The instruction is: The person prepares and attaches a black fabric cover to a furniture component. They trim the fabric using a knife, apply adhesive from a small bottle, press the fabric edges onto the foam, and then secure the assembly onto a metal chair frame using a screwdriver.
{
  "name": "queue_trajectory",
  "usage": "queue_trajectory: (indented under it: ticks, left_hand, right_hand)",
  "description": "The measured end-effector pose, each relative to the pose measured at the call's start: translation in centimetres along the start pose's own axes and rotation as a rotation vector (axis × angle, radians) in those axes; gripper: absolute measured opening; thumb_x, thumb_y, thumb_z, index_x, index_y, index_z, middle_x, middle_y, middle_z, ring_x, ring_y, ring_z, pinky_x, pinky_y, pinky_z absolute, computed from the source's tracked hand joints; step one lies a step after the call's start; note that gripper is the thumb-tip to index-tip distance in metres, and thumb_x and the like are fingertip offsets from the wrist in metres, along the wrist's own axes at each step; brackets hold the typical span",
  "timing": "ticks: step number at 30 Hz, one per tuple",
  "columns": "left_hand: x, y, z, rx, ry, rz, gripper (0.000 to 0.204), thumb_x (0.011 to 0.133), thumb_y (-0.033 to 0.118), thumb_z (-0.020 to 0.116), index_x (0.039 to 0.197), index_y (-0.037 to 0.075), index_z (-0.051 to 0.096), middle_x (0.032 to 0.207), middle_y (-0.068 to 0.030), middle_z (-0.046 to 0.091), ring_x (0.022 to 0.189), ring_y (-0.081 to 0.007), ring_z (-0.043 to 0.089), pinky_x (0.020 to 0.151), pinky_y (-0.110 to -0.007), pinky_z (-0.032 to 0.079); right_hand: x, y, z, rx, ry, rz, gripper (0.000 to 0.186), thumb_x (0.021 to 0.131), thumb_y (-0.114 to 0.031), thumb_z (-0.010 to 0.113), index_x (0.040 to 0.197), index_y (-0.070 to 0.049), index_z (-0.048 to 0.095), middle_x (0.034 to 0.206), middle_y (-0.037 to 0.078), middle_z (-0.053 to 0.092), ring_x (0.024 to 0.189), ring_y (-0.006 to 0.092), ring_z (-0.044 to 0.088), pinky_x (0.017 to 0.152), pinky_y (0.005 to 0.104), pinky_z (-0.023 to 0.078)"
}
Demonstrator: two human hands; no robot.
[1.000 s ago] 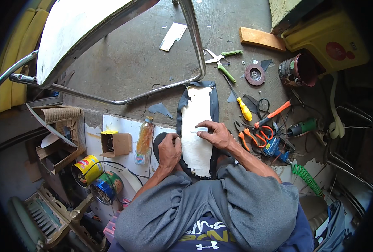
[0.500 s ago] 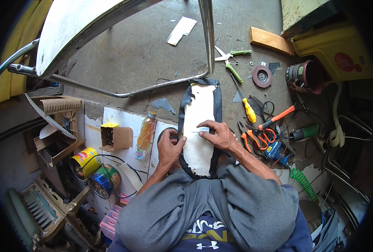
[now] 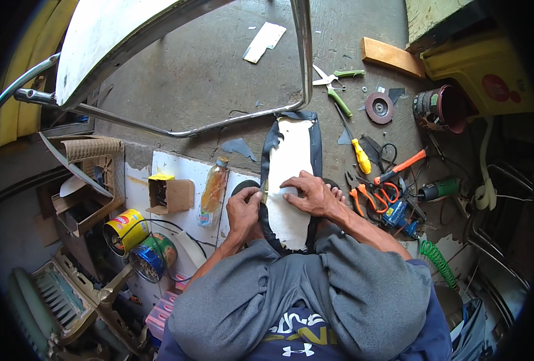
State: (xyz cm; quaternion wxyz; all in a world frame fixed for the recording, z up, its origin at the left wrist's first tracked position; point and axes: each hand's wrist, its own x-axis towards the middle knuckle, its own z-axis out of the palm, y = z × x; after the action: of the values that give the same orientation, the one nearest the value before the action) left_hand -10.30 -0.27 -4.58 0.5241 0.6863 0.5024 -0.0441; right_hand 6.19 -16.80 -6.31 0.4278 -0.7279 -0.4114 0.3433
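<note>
A long white-faced panel (image 3: 294, 156) with a black cover folded over its edges lies between my legs, its far end by the metal chair frame (image 3: 188, 132). My left hand (image 3: 243, 210) is closed at the panel's left edge, thumb and fingers bent against the black cover (image 3: 265, 162). Across the white face lies my right hand (image 3: 314, 194), its fingers curled and thumb near the index finger. Whatever may sit between those fingertips is too small to make out.
To the right lie green-handled shears (image 3: 339, 84), a sanding disc (image 3: 379, 107), a yellow screwdriver (image 3: 361, 156), an orange-handled hammer (image 3: 402, 166), pliers (image 3: 363, 198) and a blue power tool (image 3: 397, 218). On the left are a plastic bottle (image 3: 214, 191), a small carton (image 3: 172, 195) and tins (image 3: 125, 231).
The whole view has shifted slightly. My left hand has moved up a little along the panel's edge; my right hand has shifted slightly down, its fingers lower on the white face.
</note>
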Motion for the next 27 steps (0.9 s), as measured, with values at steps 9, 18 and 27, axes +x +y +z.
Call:
queue_trajectory:
  ticks: [9, 18, 27]
  left_hand:
    - [-0.3, 0.9, 0.3, 0.073, 0.02, 0.064, 0.019, 0.091, 0.013, 0.072, 0.102, -0.001, 0.077, 0.086, -0.0122, 0.077, 0.075, -0.0177, 0.071, 0.072, -0.032, 0.055]
    - [0.6, -0.8, 0.4, -0.098, -0.028, 0.012, 0.018, 0.092, 0.012, 0.071, 0.101, -0.002, 0.077, 0.086, -0.007, 0.077, 0.075, -0.0123, 0.069, 0.072, -0.027, 0.055]
    - [1.2, -3.4, 0.5, -0.766, -0.159, -0.169, 0.028, 0.106, 0.019, 0.061, 0.123, -0.002, 0.067, 0.109, -0.0108, 0.073, 0.094, -0.0154, 0.068, 0.085, -0.03, 0.056]
  right_hand:
    - [0.0, -0.2, 0.0, 0.006, -0.039, 0.023, 0.031, 0.087, -0.024, 0.077, 0.114, -0.009, 0.074, 0.077, 0.013, 0.059, 0.072, 0.0256, 0.056, 0.065, 0.0387, 0.046]
    - [-0.2, -0.9, -0.4, -0.023, -0.059, 0.085, 0.029, 0.089, -0.025, 0.075, 0.113, -0.009, 0.074, 0.083, 0.014, 0.065, 0.077, 0.0294, 0.061, 0.072, 0.0406, 0.051]
    - [-0.3, -0.8, -1.3, 0.266, 0.073, 0.291, 0.032, 0.089, -0.027, 0.076, 0.116, -0.009, 0.074, 0.091, 0.01, 0.071, 0.067, 0.0145, 0.061, 0.064, 0.0309, 0.049]
